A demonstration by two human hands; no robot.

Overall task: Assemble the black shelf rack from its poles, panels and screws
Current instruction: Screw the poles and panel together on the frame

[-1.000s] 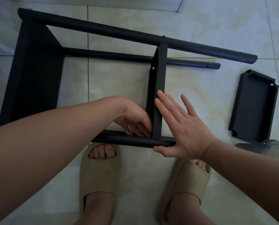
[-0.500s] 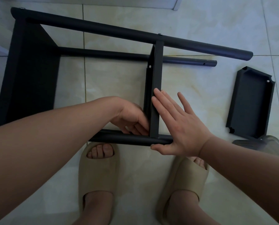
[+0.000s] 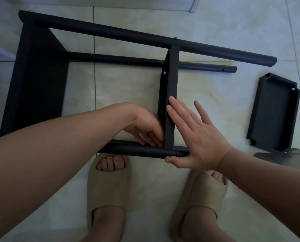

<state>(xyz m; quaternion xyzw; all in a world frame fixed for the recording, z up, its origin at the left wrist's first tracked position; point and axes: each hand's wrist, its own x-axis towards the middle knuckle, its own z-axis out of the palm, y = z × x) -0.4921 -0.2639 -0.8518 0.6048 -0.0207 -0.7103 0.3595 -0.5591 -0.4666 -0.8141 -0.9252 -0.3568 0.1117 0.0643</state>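
head view: my right hand [image 3: 196, 137] lies spread flat, its straight fingers pressing the narrow black metal shelf panel [image 3: 171, 88] and its thumb against the round black pole [image 3: 137, 150] just below. my left hand [image 3: 145, 126] curls into the panel-pole corner opposite; i cannot tell whether it pinches a screw. i judge this joint is being fastened. next, the holes need aligning, then comes the loose black tray panel [image 3: 275, 112] well right of my grip.

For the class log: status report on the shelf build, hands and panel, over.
Right hand flat against middle panel. Left hand at panel's joint with near pole, grip unclear. Spare panel lies apart on the floor, not obstructing.
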